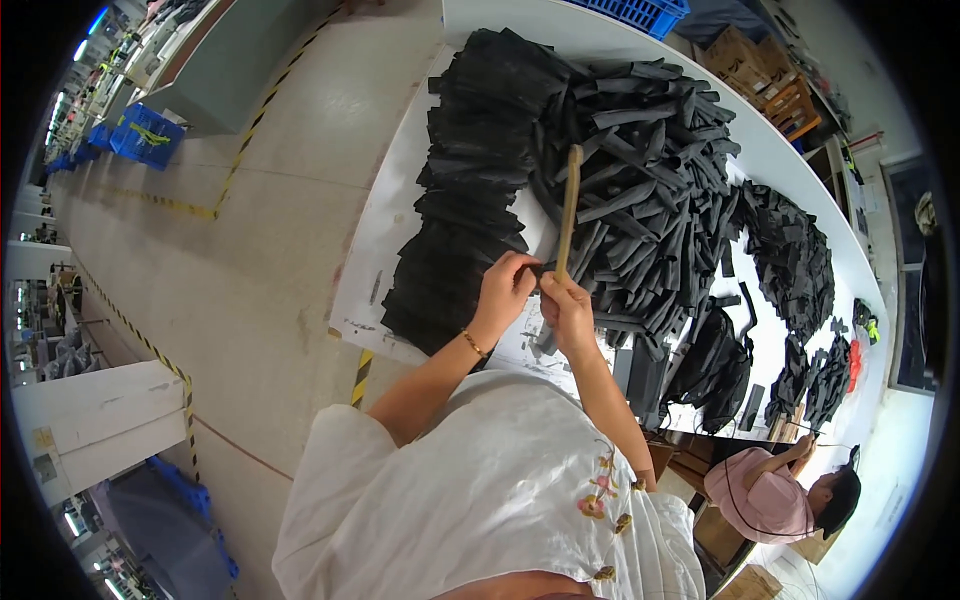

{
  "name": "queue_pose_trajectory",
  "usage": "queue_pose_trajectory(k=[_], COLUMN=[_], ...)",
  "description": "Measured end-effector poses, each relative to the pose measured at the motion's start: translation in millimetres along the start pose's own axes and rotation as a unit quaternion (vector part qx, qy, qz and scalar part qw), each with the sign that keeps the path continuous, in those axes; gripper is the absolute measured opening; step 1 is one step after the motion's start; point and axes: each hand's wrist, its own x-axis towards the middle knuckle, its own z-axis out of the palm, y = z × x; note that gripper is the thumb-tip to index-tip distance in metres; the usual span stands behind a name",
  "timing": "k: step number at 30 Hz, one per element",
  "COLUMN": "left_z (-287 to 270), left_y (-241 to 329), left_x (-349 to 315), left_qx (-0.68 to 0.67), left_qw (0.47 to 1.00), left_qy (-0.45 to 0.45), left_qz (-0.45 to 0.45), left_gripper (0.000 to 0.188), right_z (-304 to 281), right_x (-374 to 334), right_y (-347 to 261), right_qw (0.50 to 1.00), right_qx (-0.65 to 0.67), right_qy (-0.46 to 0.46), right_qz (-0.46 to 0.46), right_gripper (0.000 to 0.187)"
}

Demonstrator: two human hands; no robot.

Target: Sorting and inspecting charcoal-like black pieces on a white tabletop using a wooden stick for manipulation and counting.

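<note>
My right hand (568, 310) is closed around the lower end of a thin wooden stick (571, 205), which points away from me over the table. Close beside it, my left hand (507, 290) has its fingers pinched on the end of a black strip (540, 268) between the two hands. Part of that strip is hidden by my fingers. Under and beyond my left hand lies a long row of flat black fabric pieces (460, 185), stacked overlapping. Right of the stick spreads a large heap of loose dark tube-like strips (650, 190).
The white table (375, 260) carries more black piles (790, 255) and a black bag-like bundle (712, 370) to the right. A seated person in pink (765, 490) works at the right end. Blue crates (147, 137) stand across the taped floor (290, 230) at left.
</note>
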Motion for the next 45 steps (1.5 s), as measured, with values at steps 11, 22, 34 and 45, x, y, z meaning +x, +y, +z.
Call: queue_pose_trajectory(k=[11,22,34,45], left_z=[-0.4,-9.8,-4.0,0.4], left_y=[21.0,23.8,13.8,22.0], left_x=[-5.1,-3.8,-21.1,-21.8], left_qx=[-0.424,-0.471,-0.367,-0.421], left_qw=[0.803,0.782,0.867,0.863], left_qy=[-0.002,-0.189,-0.046,-0.064], left_qz=[-0.418,-0.363,-0.335,-0.273], left_gripper=[0.012,0.014,0.021,0.028], right_z=[-1.7,-9.0,1.1,-1.6], right_x=[7.6,2.7,-3.3,1.3], right_y=[-0.5,-5.9,-0.2,6.7], right_qw=[0.918,0.997,0.989,0.963], right_qx=[-0.31,-0.016,-0.134,-0.213], right_qy=[0.104,0.069,0.06,0.123], right_qz=[-0.226,0.017,0.009,-0.108], right_gripper=[0.027,0.024,0.024,0.027])
